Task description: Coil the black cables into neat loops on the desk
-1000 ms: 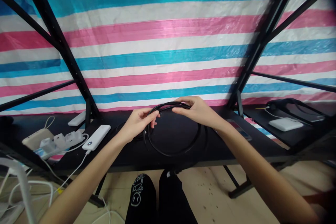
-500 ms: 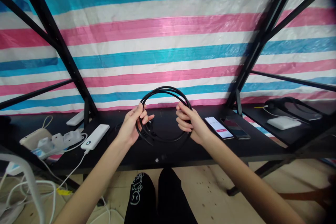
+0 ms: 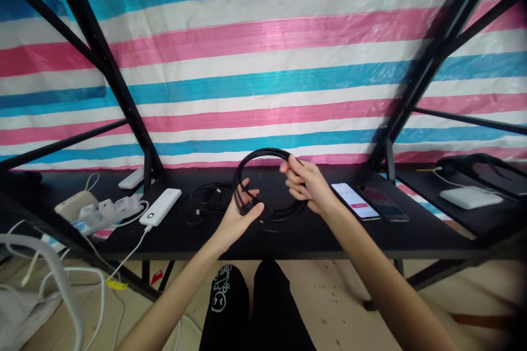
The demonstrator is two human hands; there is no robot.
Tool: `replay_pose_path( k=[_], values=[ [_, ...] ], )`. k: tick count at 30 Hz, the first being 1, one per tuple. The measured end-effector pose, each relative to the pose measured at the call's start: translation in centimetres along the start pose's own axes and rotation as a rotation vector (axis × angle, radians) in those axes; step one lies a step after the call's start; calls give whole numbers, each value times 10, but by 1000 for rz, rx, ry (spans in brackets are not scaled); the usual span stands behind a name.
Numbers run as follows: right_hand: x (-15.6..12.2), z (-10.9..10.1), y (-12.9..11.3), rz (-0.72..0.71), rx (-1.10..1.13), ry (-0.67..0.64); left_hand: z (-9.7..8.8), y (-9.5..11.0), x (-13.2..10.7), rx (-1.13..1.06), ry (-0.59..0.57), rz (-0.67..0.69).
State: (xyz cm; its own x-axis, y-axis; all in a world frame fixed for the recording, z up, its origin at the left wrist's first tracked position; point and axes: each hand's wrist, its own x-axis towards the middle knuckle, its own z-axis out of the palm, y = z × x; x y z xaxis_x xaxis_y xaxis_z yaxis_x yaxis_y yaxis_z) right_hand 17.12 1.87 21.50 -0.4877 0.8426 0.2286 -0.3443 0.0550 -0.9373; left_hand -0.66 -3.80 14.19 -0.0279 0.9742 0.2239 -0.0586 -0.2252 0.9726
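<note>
A coil of black cable (image 3: 256, 158) is held upright above the black table (image 3: 313, 236). My right hand (image 3: 307, 186) grips the coil's right side with fingers curled round the strands. My left hand (image 3: 239, 214) is palm up under the coil's left side, fingers spread, with the strands lying between thumb and fingers. A second loose bundle of black cable (image 3: 208, 200) lies on the table just left of my left hand.
Two phones (image 3: 356, 201) (image 3: 385, 204) lie to the right of my hands. A white power bank (image 3: 160, 207), a power strip (image 3: 109, 211) and chargers sit at the left. Black frame posts (image 3: 102, 66) (image 3: 428, 60) rise before a striped tarp. A white box (image 3: 463, 196) sits far right.
The coil has been lowered a little and shifted right. My left hand has loosened from a grip into an open, palm-up hold; my right hand still grips the coil.
</note>
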Motion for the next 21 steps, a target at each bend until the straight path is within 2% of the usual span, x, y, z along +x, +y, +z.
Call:
replay_pose_path(
  k=[2,4,6,8,10,12,15,17,19,21],
  values=[
    [-2,-13,1,33,-20,68,-25,-13,6,212,179,104],
    [-4,-25,1,65,-28,108,-61,-29,13,519,285,172],
    [-4,-33,3,81,-46,122,-101,-46,20,870,279,156],
    [-3,-36,6,88,-75,129,-135,-62,26,1119,177,41],
    [0,-37,10,97,-123,129,-156,-75,29,1161,95,-2],
    [5,-38,14,130,-186,116,-165,-82,29,1156,19,0],
    [10,-41,16,204,-330,103,-165,-81,25,1144,-76,51],
    [13,-42,14,201,-459,121,-164,-77,23,1094,-112,98],
    [14,-41,11,157,-575,146,-166,-71,23,1027,-95,131],
    [13,-37,7,118,-642,174,-170,-64,28,981,-13,140]
  ],
)
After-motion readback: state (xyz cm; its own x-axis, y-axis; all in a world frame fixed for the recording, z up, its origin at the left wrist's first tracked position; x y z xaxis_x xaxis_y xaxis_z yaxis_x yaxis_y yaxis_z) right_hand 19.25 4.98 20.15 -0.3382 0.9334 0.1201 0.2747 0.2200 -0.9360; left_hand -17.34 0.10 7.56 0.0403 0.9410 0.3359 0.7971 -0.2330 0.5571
